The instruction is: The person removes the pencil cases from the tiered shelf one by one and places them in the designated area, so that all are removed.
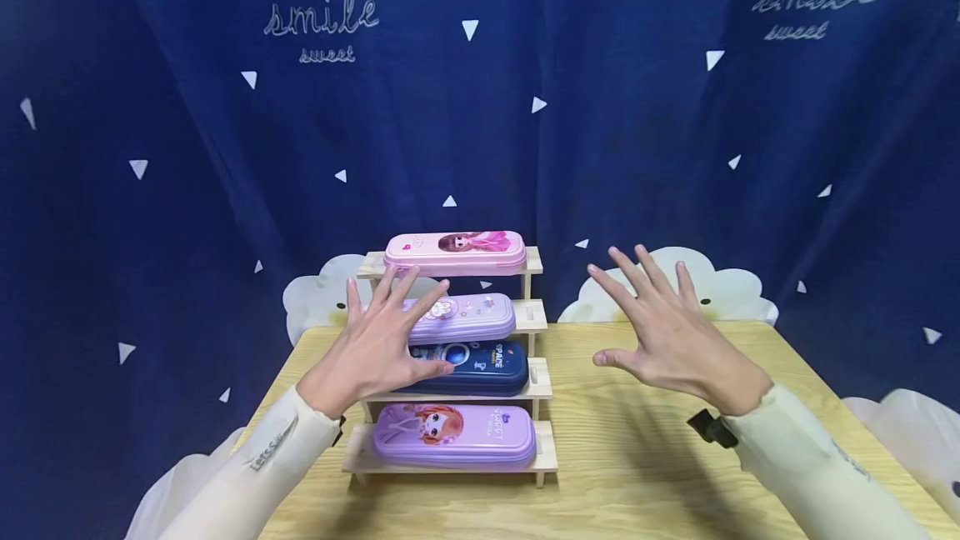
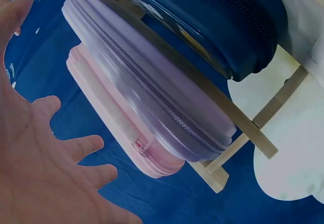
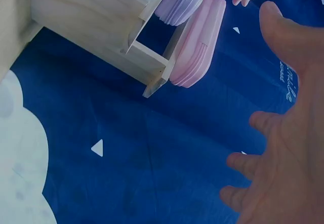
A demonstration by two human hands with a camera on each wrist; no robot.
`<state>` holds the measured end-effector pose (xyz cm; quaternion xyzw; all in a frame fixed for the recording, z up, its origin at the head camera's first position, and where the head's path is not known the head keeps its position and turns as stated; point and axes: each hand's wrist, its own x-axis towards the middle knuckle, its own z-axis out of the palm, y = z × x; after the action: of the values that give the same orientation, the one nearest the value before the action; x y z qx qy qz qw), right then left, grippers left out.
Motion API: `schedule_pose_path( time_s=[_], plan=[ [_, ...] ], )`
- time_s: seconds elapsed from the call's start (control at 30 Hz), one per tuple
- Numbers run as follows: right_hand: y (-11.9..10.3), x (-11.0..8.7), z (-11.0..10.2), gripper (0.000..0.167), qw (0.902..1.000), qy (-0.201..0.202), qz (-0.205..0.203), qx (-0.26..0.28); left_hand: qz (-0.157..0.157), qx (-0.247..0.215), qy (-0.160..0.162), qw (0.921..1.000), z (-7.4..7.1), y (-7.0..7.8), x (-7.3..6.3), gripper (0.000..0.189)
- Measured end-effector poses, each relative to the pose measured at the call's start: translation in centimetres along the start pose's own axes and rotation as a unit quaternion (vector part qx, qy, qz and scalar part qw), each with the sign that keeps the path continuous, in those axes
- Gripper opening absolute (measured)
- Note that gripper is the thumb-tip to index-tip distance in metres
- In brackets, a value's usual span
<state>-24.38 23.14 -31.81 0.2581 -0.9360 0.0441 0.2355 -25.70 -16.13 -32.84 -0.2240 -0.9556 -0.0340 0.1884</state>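
Note:
Both hands are raised with fingers spread and hold nothing. In the head view the left hand hovers in front of the left part of a stepped wooden rack, hiding the ends of two cases. The right hand is held over the table to the right of the rack. One zippered pencil case lies on each step: a pink case with a doll picture on top, a lilac case below it, a dark blue space case, and a purple case with a red-haired doll at the bottom.
The rack stands on a light wooden table, left of its middle. Behind the table hangs a dark blue curtain with white triangles, clouds and lettering.

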Motion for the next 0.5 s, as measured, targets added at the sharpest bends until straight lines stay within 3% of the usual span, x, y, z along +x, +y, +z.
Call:
schedule_pose_path(
  time_s=[0.5],
  plan=[
    [-0.06,0.05,0.32,0.104,0.9996,0.008,0.0,0.027,-0.011,-0.008,0.001,0.9999,0.22,-0.84,-0.73,0.108]
  ],
)
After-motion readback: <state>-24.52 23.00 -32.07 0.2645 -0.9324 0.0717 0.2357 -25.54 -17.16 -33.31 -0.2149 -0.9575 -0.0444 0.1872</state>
